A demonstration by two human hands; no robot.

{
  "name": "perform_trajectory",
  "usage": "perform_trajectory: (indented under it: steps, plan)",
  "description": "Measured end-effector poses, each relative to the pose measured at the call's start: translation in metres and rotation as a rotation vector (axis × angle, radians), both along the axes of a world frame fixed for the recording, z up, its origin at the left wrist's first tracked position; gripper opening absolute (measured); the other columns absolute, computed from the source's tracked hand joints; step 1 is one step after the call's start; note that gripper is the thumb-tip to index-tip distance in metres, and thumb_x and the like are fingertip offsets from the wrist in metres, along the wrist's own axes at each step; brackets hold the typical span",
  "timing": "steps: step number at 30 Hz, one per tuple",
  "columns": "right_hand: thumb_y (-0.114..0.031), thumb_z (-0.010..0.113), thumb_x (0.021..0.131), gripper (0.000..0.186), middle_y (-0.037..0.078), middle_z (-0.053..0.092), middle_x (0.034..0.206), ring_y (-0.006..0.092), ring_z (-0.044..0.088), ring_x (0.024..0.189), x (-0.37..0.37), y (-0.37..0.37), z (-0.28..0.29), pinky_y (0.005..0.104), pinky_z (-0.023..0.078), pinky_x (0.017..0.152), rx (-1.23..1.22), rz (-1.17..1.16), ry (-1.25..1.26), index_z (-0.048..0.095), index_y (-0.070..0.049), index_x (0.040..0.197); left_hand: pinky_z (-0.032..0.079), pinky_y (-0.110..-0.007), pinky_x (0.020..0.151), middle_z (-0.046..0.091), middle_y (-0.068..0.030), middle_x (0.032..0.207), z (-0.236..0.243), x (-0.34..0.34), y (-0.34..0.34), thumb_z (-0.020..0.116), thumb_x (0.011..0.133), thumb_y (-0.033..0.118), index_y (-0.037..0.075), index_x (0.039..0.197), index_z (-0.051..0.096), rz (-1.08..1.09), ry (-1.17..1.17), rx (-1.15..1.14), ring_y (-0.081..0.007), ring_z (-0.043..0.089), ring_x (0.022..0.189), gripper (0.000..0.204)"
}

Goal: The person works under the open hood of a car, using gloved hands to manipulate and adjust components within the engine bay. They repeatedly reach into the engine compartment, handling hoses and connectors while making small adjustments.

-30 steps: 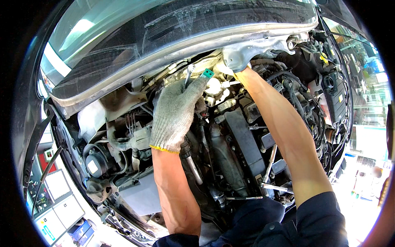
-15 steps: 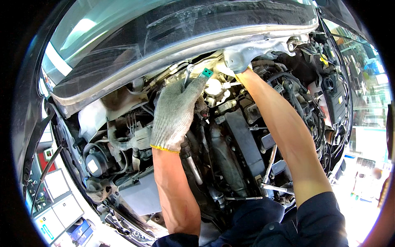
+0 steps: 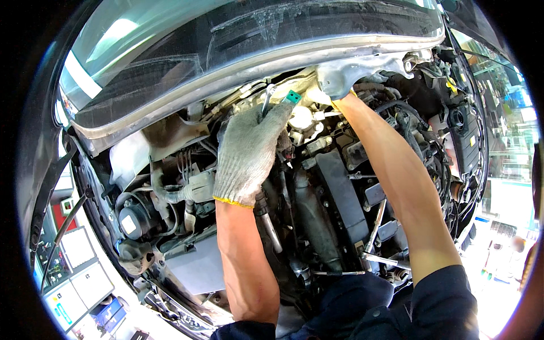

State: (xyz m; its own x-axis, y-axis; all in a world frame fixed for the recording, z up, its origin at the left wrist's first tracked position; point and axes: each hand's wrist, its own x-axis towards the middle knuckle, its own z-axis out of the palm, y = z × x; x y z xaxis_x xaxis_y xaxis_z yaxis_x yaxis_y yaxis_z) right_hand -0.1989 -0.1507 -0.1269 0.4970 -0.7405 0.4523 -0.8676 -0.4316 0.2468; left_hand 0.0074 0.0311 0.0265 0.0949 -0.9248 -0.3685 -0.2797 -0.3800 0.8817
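Observation:
My left hand (image 3: pixel 249 144), in a grey knitted glove with a yellow cuff edge, reaches to the back of the engine bay. Its fingers are closed around a slim shiny metal tool with a rounded head, like a wrench (image 3: pixel 267 99). At the fingertips is a small green block with two dark holes (image 3: pixel 293 96); whether they grip it I cannot tell. Beside it lies a brightly lit round metal part (image 3: pixel 301 118). My right hand is hidden under the silvery cowl panel (image 3: pixel 335 79). Only its yellow cuff edge and bare forearm (image 3: pixel 391 164) show, so its fingers cannot be seen.
The windshield's lower edge (image 3: pixel 255 59) curves above both hands. Between my arms runs a long dark engine cover (image 3: pixel 341 195). Metal bar-shaped tools (image 3: pixel 386 260) lie at the front right of the engine. Hoses and wiring (image 3: pixel 408 127) crowd the right side.
The whole view has shifted slightly, so everything appears a little further right. Both hands keep about the same place and grip against the engine.

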Motion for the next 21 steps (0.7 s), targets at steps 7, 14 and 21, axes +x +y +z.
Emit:
perform_trajectory:
  steps: [7,14,21]
  plan:
    - [-0.017,0.054,0.099,0.032,0.008,0.063,0.125,0.0165,0.059,0.113,0.001,0.001,-0.035,0.0297,0.048,0.098,0.053,-0.375,0.128,0.059,-0.004,0.128,0.044,-0.036,0.066,0.06,-0.0108,0.067,-0.005,-0.003,-0.002,0.062,0.094,0.054,-0.003,0.09,0.068,-0.023,-0.047,-0.037,-0.0196,0.054,0.065,0.057]
    - [-0.018,0.057,0.095,0.026,0.008,0.066,0.114,0.0174,0.061,0.104,-0.021,-0.03,-0.057,0.0304,0.05,0.09,0.152,-0.157,0.043,0.064,-0.005,0.117,0.043,-0.036,0.065,0.058,-0.0105,0.064,0.0,-0.007,-0.002,0.063,0.094,0.054,-0.003,0.081,0.066,-0.034,-0.055,-0.047,-0.02,0.052,0.064,0.059]
    - [-0.019,0.061,0.09,0.021,0.008,0.07,0.102,0.0197,0.064,0.093,-0.019,-0.04,-0.061,0.0323,0.053,0.082,0.112,-0.16,0.142,0.07,-0.006,0.104,0.043,-0.037,0.064,0.058,-0.0094,0.062,-0.005,-0.001,-0.002,0.063,0.092,0.057,-0.003,0.077,0.065,0.022,-0.04,-0.047,-0.0192,0.054,0.063,0.062]
